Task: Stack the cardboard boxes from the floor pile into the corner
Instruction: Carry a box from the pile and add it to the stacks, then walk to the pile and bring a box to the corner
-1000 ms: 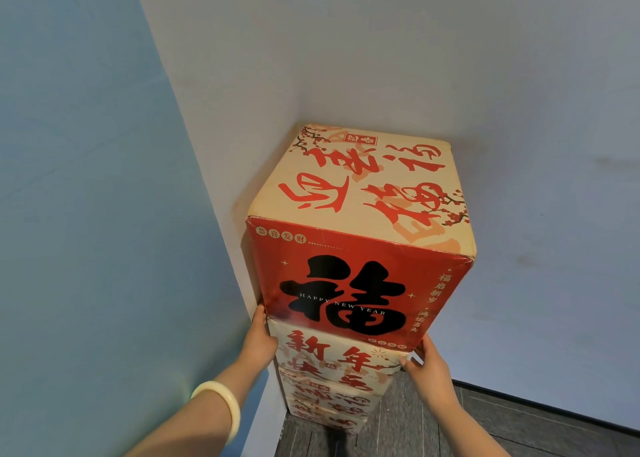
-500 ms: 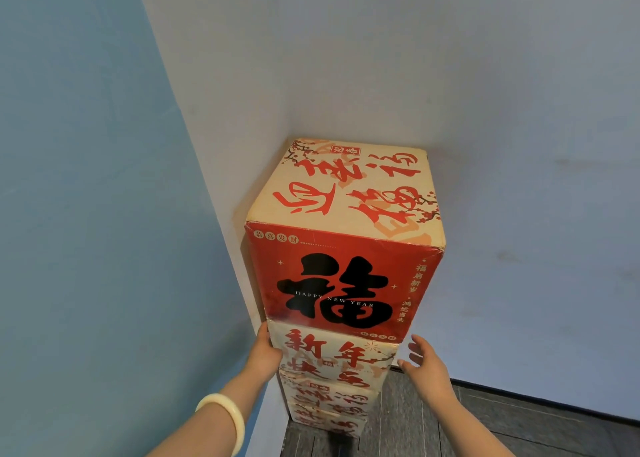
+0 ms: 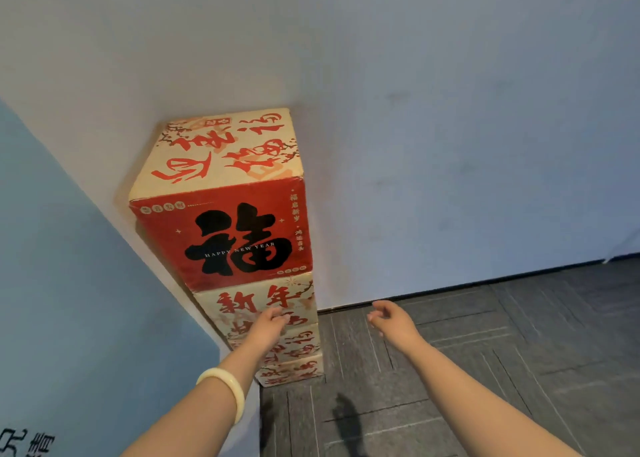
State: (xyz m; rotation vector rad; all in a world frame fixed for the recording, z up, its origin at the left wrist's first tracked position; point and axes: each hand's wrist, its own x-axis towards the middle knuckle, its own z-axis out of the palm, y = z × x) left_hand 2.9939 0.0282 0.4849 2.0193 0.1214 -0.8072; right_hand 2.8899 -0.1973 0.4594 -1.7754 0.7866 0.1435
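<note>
A tall stack of cream and red cardboard boxes stands in the corner. The top box [image 3: 228, 214] shows a red face with a large black character and a cream lid with red writing. Under it sit a second box [image 3: 242, 304] and lower boxes [image 3: 294, 370] down to the floor. My left hand [image 3: 270, 325], with a pale bangle on its wrist, hovers in front of the second box with loosely curled fingers and holds nothing. My right hand [image 3: 391, 320] hangs free to the right of the stack, fingers relaxed, apart from the boxes.
A white wall [image 3: 450, 145] runs behind and to the right of the stack. A blue wall panel [image 3: 69, 301] stands at the left, ending in a white edge. Dark grey carpet tiles [image 3: 485, 370] cover the floor at the right.
Both hands have come off the stack; the right one moved further right. The view has swung right and pulled back, showing more floor.
</note>
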